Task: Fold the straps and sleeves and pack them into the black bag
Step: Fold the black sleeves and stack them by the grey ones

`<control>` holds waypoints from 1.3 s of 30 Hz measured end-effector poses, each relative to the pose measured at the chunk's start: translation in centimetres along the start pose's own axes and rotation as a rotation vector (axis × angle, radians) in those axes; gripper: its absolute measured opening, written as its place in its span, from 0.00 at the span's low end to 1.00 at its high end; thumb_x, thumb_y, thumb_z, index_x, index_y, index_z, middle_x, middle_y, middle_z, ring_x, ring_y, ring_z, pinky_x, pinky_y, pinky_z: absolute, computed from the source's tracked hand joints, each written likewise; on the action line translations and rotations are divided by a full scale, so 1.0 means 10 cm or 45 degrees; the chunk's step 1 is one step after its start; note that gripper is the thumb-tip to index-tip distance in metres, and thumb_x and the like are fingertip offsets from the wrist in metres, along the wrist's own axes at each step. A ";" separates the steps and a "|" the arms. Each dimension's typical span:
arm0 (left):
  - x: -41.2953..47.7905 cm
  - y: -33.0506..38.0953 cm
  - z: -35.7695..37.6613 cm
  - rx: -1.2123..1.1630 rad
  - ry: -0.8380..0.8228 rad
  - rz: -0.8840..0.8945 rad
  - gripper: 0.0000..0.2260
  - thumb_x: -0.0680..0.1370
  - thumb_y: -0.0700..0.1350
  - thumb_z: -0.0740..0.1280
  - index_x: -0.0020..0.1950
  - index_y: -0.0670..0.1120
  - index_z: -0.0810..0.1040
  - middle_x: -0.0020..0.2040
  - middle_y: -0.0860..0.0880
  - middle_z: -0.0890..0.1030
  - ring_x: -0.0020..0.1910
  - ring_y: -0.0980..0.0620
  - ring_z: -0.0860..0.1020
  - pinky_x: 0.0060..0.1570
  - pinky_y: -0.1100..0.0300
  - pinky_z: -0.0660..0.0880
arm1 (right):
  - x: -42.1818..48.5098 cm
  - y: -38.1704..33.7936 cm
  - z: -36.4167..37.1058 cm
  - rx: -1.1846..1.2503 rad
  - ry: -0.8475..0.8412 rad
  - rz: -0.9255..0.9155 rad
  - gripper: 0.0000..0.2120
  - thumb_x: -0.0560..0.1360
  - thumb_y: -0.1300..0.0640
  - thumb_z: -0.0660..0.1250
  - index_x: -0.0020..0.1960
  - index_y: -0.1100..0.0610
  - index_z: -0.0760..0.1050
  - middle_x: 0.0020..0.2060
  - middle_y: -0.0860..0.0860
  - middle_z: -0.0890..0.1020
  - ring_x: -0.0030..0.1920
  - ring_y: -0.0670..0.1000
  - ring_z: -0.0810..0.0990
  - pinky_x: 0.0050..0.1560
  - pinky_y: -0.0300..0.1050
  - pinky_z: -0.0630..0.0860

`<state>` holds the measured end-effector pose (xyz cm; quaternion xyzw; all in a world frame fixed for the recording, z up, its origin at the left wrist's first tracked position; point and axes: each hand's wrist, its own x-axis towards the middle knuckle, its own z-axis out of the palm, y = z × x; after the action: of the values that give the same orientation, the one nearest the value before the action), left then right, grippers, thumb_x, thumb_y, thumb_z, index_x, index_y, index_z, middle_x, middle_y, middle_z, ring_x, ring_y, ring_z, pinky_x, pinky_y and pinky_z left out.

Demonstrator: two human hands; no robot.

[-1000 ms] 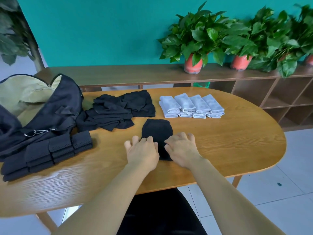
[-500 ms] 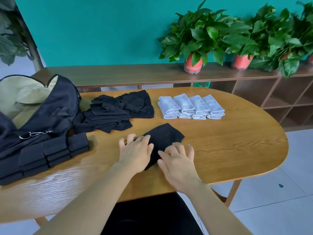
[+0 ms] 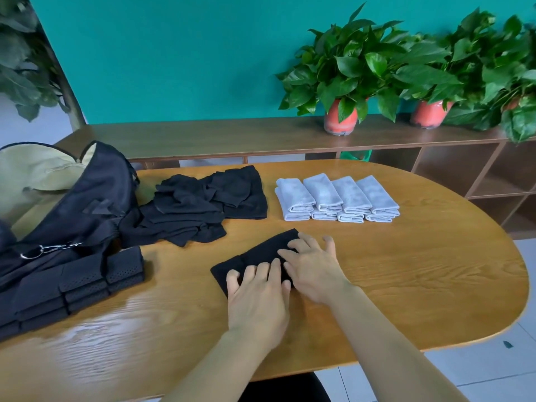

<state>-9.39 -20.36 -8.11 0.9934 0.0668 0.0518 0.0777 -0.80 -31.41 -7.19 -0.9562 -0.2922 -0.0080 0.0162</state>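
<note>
Nearest the camera, the left hand (image 3: pixel 256 297) lay flat on the near left end of a black sleeve (image 3: pixel 258 252), its fingers straight and close together, pressing the cloth to the wooden table (image 3: pixel 420 285). Just beside it, the right hand (image 3: pixel 314 271) rested on the sleeve's right half with its fingers straight and spread wide; neither hand curled round anything. The sleeve lay slantwise on the table, its far end pointing right. To the left, at the table's edge, sat a stack of folded black straps (image 3: pixel 84 285), touching the open black bag (image 3: pixel 95 198), whose pale lining showed at the mouth and which had a metal clip (image 3: pixel 46 249) on its front. Farther back, a loose pile of black sleeves (image 3: pixel 203 201) lay beside the bag, and right of it stood a neat row of grey folded cloths (image 3: pixel 338 198). Behind the table ran a low wooden shelf (image 3: pixel 217 136) bearing potted plants (image 3: pixel 348 76) against a teal wall.
</note>
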 end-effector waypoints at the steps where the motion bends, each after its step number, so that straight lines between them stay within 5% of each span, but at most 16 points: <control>1: 0.02 -0.02 -0.02 0.019 -0.013 0.006 0.23 0.84 0.54 0.45 0.79 0.52 0.52 0.70 0.56 0.67 0.69 0.53 0.64 0.71 0.48 0.49 | -0.02 0.02 0.01 -0.006 0.014 0.014 0.20 0.83 0.49 0.48 0.73 0.46 0.64 0.72 0.48 0.64 0.76 0.52 0.50 0.71 0.62 0.43; 7: 0.12 -0.28 -0.04 0.090 0.010 0.178 0.23 0.83 0.54 0.42 0.78 0.53 0.54 0.68 0.59 0.69 0.68 0.56 0.66 0.72 0.44 0.37 | -0.32 0.02 0.14 0.036 0.159 0.097 0.24 0.81 0.44 0.45 0.70 0.47 0.70 0.61 0.50 0.71 0.70 0.55 0.61 0.68 0.65 0.41; 12: 0.23 -0.48 0.11 0.135 0.183 0.358 0.20 0.81 0.53 0.49 0.66 0.51 0.74 0.50 0.58 0.80 0.51 0.55 0.80 0.70 0.39 0.47 | -0.49 -0.11 0.33 -0.002 0.348 0.161 0.23 0.77 0.43 0.51 0.59 0.50 0.80 0.46 0.50 0.76 0.54 0.55 0.76 0.62 0.66 0.55; 19: 0.25 -0.60 0.08 0.082 0.186 0.434 0.19 0.81 0.54 0.48 0.67 0.52 0.70 0.55 0.58 0.80 0.60 0.56 0.77 0.71 0.39 0.41 | -0.59 -0.26 0.27 0.073 0.505 0.153 0.21 0.79 0.44 0.51 0.54 0.50 0.81 0.41 0.48 0.78 0.44 0.53 0.77 0.54 0.57 0.62; 24: 0.04 -0.61 0.11 0.009 0.187 0.376 0.21 0.83 0.55 0.45 0.72 0.53 0.65 0.70 0.56 0.73 0.75 0.54 0.62 0.71 0.38 0.42 | -0.52 -0.17 0.09 0.235 0.633 0.042 0.19 0.81 0.47 0.52 0.58 0.52 0.79 0.40 0.44 0.83 0.51 0.52 0.76 0.53 0.51 0.61; 27: -0.12 -0.55 0.12 -0.049 0.237 0.293 0.20 0.83 0.55 0.47 0.72 0.54 0.66 0.66 0.57 0.75 0.69 0.55 0.70 0.70 0.42 0.48 | -0.36 -0.08 0.07 0.245 0.473 -0.064 0.21 0.80 0.47 0.50 0.61 0.52 0.77 0.51 0.44 0.83 0.63 0.55 0.71 0.57 0.53 0.58; 31: -0.22 -0.53 0.14 -0.042 0.267 0.274 0.21 0.83 0.55 0.49 0.74 0.49 0.65 0.54 0.59 0.80 0.56 0.58 0.78 0.68 0.42 0.52 | -0.26 0.01 0.07 0.113 0.213 -0.102 0.36 0.75 0.41 0.34 0.69 0.51 0.71 0.67 0.44 0.74 0.75 0.54 0.54 0.66 0.53 0.47; 35: -0.17 -0.63 0.11 -0.017 0.177 0.249 0.26 0.83 0.59 0.40 0.79 0.50 0.54 0.61 0.59 0.78 0.63 0.59 0.74 0.73 0.42 0.39 | -0.40 0.01 0.09 0.126 0.171 -0.052 0.38 0.74 0.39 0.31 0.71 0.49 0.70 0.72 0.45 0.69 0.76 0.54 0.51 0.67 0.54 0.44; 39: -0.09 -0.80 0.09 -0.042 0.149 0.318 0.27 0.82 0.60 0.37 0.79 0.52 0.50 0.67 0.60 0.74 0.67 0.62 0.70 0.72 0.41 0.32 | -0.60 -0.09 0.23 0.156 0.223 0.016 0.27 0.81 0.41 0.43 0.67 0.51 0.73 0.68 0.47 0.74 0.73 0.57 0.60 0.65 0.57 0.50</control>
<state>-11.22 -12.80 -10.35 0.9878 -0.0537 0.1200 0.0831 -6.28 -33.93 -9.65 -0.9508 -0.2837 -0.0735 0.1002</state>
